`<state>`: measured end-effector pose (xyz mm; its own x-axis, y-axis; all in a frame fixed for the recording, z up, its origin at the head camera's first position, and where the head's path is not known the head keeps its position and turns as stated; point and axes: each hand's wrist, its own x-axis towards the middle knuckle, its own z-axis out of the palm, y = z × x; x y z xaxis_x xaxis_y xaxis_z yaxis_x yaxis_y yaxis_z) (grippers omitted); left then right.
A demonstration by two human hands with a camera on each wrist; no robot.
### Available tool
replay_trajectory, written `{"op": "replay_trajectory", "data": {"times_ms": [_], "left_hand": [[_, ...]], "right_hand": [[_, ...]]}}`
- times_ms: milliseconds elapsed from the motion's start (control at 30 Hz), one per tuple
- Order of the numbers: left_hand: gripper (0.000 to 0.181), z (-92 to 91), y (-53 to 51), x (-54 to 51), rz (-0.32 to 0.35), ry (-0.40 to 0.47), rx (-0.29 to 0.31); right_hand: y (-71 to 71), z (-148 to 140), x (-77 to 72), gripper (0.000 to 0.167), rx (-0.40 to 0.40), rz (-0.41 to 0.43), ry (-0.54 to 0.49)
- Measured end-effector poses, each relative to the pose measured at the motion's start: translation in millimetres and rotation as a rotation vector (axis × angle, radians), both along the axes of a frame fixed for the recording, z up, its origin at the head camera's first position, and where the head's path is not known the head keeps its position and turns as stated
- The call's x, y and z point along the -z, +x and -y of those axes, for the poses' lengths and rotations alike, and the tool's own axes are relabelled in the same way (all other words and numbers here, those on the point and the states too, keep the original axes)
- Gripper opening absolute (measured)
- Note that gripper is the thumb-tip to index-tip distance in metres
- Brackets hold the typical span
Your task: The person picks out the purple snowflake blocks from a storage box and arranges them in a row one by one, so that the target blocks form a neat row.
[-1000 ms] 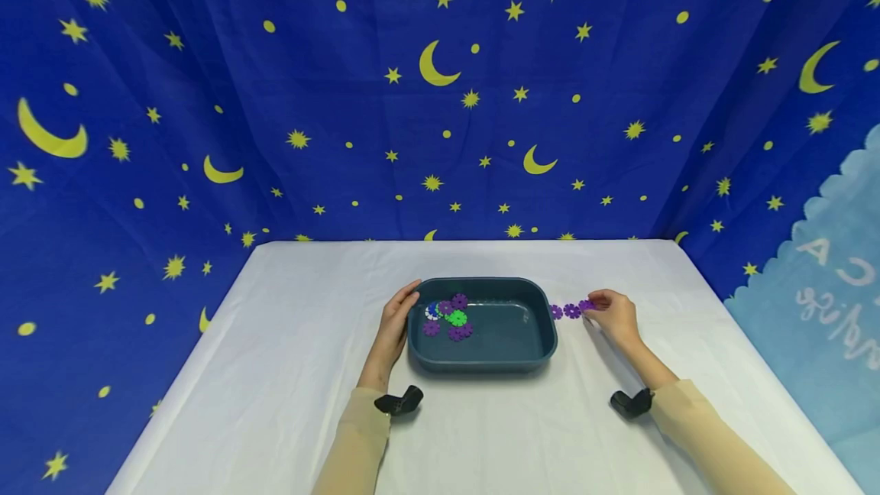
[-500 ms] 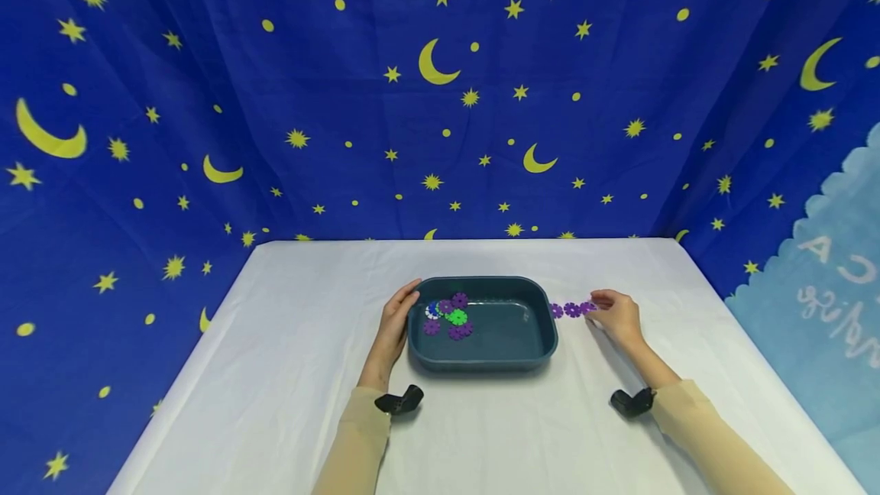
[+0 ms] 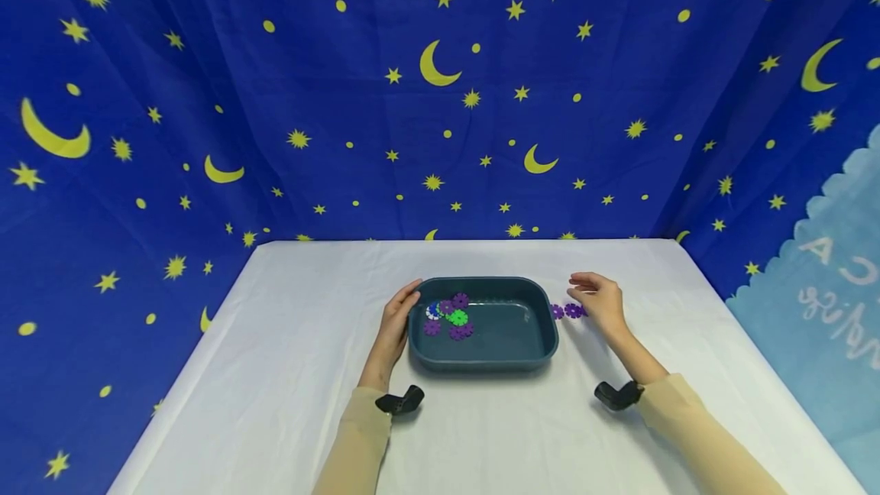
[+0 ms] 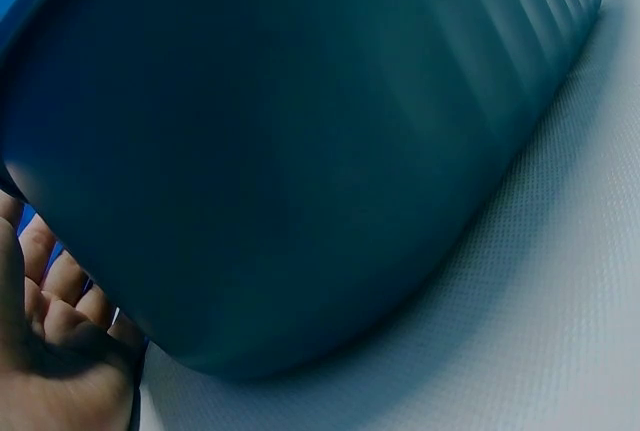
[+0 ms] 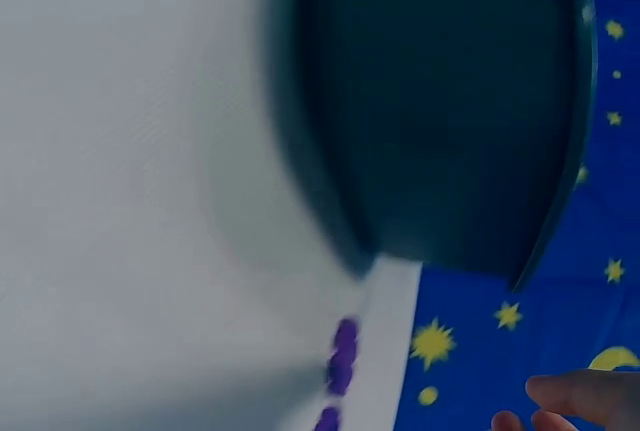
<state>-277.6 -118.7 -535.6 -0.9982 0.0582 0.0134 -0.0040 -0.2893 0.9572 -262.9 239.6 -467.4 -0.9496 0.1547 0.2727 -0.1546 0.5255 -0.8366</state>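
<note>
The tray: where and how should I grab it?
The tray is probably best held by its rim at both short ends, one hand from each side: it is longer sideways, with raised walls all round. The left hand is at the left end; at the right, watch the purple pieces lying close by.

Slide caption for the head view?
Left hand touches teal rectangular plastic tub; right hand hovers by purple flower-shaped plastic discs.

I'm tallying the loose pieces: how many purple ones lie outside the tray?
3 visible, in a row to the right of the tray: the first piece nearest it, the second piece next, and the third piece partly hidden by the right hand, which may hide more.
</note>
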Motion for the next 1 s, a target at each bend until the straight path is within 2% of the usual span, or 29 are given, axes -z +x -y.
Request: {"op": "replay_trajectory", "data": {"times_ms": [200, 367, 467, 500, 633, 700, 733, 1000], "left_hand": [[0.047, 0.4, 0.2, -0.3, 0.001, 0.010, 0.007], [0.045, 1.1, 0.5, -2.4, 0.005, 0.029, 0.017], [0.045, 1.8, 5.7, -11.0, 0.004, 0.014, 0.030], [0.045, 1.7, 7.8, -14.2, 0.003, 0.005, 0.030], [0.048, 0.4, 8.2, -11.0, -0.011, -0.012, 0.016], [0.048, -0.3, 4.9, -4.1, -0.015, -0.014, 0.006], [0.048, -0.5, 3.2, -0.8, -0.019, -0.014, 0.004], [0.045, 0.5, 3.5, -1.1, -0.016, -0.022, -0.001]], "right_hand": [[1.1, 23.2, -9.8, 0.027, -0.051, -0.010, -0.027], [-1.9, 42.6, -8.9, 0.025, -0.092, -0.025, -0.014], [-3.1, 55.1, -6.9, 0.025, -0.133, -0.032, 0.002], [-0.1, 61.0, -11.1, 0.025, -0.150, -0.026, 0.006], [-1.2, 76.7, -6.1, 0.024, -0.212, -0.031, -0.009], [-2.0, 83.7, -3.3, 0.024, -0.234, -0.031, -0.021], [-5.7, 85.2, 3.3, 0.024, -0.244, -0.040, -0.028], [-11.0, 107.5, 11.3, 0.026, -0.353, -0.074, -0.011]]}}
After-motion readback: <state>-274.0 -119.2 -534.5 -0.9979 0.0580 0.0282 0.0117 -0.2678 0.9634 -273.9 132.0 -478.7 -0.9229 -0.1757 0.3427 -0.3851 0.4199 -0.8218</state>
